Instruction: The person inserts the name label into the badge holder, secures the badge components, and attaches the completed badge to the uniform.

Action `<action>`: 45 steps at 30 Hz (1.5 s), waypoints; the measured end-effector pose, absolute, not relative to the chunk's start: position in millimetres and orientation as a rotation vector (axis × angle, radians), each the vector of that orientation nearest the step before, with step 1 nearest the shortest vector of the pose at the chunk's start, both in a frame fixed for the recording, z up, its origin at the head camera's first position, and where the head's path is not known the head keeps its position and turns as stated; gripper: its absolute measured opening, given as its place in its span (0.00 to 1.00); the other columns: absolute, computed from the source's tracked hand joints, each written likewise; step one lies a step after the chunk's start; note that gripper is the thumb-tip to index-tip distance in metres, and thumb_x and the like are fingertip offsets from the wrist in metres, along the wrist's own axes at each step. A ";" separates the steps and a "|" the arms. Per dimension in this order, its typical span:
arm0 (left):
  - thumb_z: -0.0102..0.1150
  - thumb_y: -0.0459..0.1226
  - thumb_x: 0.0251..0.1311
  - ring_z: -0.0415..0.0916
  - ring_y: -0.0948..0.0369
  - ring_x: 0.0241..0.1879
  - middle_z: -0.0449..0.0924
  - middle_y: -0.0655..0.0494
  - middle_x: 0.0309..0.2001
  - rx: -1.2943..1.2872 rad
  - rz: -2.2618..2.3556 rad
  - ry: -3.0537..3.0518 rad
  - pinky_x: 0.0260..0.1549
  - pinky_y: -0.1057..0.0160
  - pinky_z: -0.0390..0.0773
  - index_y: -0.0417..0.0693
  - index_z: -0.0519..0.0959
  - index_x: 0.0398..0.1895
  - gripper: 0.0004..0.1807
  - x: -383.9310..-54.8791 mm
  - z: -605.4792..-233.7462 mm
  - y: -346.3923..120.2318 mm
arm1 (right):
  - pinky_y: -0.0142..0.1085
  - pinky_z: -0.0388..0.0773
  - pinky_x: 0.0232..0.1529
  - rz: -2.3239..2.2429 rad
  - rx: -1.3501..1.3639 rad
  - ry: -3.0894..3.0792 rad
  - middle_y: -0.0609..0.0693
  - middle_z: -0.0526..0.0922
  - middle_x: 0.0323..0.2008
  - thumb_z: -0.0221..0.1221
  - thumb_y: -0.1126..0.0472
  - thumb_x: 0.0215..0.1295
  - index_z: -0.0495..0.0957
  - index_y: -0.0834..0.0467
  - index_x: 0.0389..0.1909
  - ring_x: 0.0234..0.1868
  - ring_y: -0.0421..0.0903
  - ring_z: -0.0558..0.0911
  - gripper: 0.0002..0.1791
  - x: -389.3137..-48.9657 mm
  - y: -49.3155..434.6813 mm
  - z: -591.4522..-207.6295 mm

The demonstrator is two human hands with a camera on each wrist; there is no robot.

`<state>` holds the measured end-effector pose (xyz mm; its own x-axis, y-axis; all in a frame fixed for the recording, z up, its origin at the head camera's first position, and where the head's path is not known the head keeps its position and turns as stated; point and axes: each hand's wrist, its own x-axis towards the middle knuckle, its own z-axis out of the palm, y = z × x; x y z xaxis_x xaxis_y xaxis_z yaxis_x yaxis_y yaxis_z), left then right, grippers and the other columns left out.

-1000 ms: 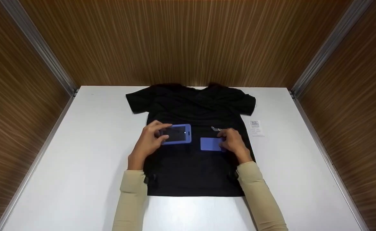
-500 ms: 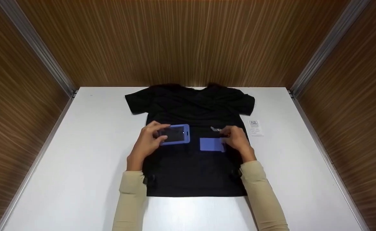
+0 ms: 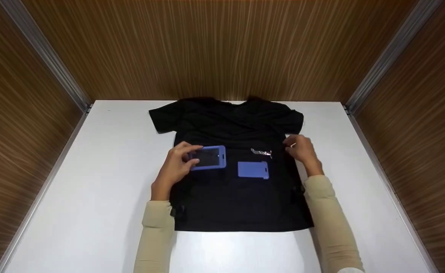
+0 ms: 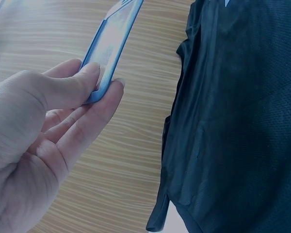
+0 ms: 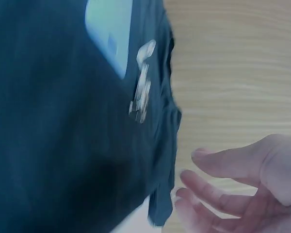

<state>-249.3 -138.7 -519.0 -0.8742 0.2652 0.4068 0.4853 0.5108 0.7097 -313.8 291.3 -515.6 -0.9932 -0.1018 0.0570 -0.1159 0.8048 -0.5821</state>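
Pinching a blue-framed card holder (image 3: 211, 157) between thumb and fingers, a person's left hand (image 3: 175, 162) holds it over the left half of a black T-shirt (image 3: 233, 206). On the shirt's right half lie a flat blue panel (image 3: 251, 170) and, just beyond it, a shiny silvery clip (image 3: 261, 152). The right hand (image 3: 302, 151) is at the shirt's right edge, just below the short sleeve, fingers bent and parted from the thumb. Beneath the shirt, laid flat with its neckline at the far end, a white desk (image 3: 108, 170) shows on either side and past the hem. Brown wood-grain walls (image 3: 222, 49) rise behind and on both sides of the shirt, grey metal strips (image 3: 46, 53) marking their corners.
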 end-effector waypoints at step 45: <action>0.71 0.26 0.58 0.75 0.59 0.32 0.83 0.42 0.45 -0.635 -1.326 -2.502 0.35 0.60 0.79 0.48 0.87 0.56 0.22 -250.7 -521.3 -138.5 | 0.66 0.71 0.55 0.526 0.332 -3.189 0.77 0.74 0.50 0.66 0.72 0.54 0.78 0.69 0.58 0.50 0.77 0.73 0.27 -339.0 348.3 -531.4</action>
